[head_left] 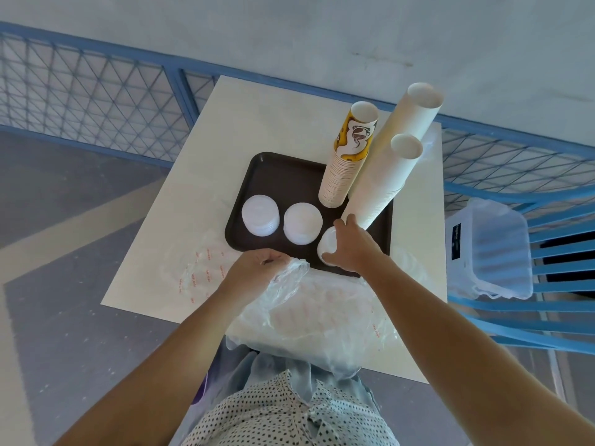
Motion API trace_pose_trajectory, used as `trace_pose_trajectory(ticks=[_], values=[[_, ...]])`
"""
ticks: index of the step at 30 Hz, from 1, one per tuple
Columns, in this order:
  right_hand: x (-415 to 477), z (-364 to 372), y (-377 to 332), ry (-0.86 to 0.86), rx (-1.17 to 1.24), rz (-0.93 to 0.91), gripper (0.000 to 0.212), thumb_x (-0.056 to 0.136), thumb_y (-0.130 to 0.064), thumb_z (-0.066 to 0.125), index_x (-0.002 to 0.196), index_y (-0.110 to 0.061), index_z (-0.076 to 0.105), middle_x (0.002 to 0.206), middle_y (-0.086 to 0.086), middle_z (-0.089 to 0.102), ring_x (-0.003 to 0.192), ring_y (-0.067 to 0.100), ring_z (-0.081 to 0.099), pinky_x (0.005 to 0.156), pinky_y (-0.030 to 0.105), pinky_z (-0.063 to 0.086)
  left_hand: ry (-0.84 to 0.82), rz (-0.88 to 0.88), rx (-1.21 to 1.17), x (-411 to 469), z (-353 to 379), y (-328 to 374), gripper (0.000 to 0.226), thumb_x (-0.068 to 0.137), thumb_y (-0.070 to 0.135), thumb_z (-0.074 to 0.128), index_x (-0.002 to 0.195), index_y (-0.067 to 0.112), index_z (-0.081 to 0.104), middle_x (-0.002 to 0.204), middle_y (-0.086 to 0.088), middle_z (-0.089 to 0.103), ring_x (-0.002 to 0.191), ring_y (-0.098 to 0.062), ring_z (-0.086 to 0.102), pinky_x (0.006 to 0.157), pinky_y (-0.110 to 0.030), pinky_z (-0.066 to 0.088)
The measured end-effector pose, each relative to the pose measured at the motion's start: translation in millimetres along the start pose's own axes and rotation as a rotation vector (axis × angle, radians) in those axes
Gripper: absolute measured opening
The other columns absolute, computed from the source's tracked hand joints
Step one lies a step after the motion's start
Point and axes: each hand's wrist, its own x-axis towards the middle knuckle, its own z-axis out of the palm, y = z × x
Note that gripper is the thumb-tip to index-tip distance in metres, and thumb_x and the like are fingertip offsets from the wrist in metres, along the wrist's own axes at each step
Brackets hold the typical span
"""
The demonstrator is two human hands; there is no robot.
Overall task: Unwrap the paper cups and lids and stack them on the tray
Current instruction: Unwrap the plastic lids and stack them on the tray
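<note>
A white desk (193, 188) by blue railing (96, 78). The right hand (352, 247) has its grip round a white lid stack (326, 244) at the brown tray's (277, 169) near edge. The left hand (257, 265) clenches plastic wrap (289, 278) beside it. Two more lid stacks (260, 218) and tall cup stacks (347, 169) stand on the tray.

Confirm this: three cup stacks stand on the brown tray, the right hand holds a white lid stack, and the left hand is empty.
One error: the left hand is not empty; it grips clear plastic wrap, as the head view shows. The right hand does hold a white lid stack; the rest stands.
</note>
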Motion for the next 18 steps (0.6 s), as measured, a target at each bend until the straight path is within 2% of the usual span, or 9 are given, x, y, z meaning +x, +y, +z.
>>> trace_pose_trajectory(ticks=[5, 8, 18], values=[[4.3, 14.0, 1.8, -0.011, 0.131, 0.036, 0.086, 0.083, -0.048, 0.080, 0.149, -0.018, 0.035, 0.147, 0.012, 0.038, 0.123, 0.040, 0.059, 0.099, 0.047, 0.057, 0.001, 0.003, -0.001, 1.3, -0.4, 0.1, 0.016, 0.100, 0.041, 0.066, 0.108, 0.032, 0.076, 0.099, 0.016, 0.074, 0.100, -0.010, 0.068, 0.081, -0.017, 0.051], [4.1, 24.1, 1.8, 0.012, 0.182, 0.048, 0.081, 0.086, -0.047, 0.077, 0.148, -0.020, 0.033, 0.146, 0.011, 0.038, 0.123, 0.042, 0.056, 0.098, 0.049, 0.057, 0.003, -0.002, -0.007, 3.1, -1.2, -1.4, 0.017, 0.099, 0.041, 0.067, 0.109, 0.032, 0.076, 0.099, 0.016, 0.074, 0.101, -0.010, 0.068, 0.085, -0.019, 0.053], [-3.2, 26.2, 2.1, 0.127, 0.017, 0.071, 0.097, 0.083, -0.064, 0.069, 0.157, -0.026, 0.020, 0.153, 0.009, 0.035, 0.129, 0.040, 0.054, 0.091, 0.051, 0.058, -0.015, -0.013, -0.021, 2.7, -1.1, -5.2, 0.017, 0.099, 0.041, 0.067, 0.110, 0.033, 0.077, 0.100, 0.016, 0.075, 0.103, -0.011, 0.068, 0.088, -0.022, 0.054]])
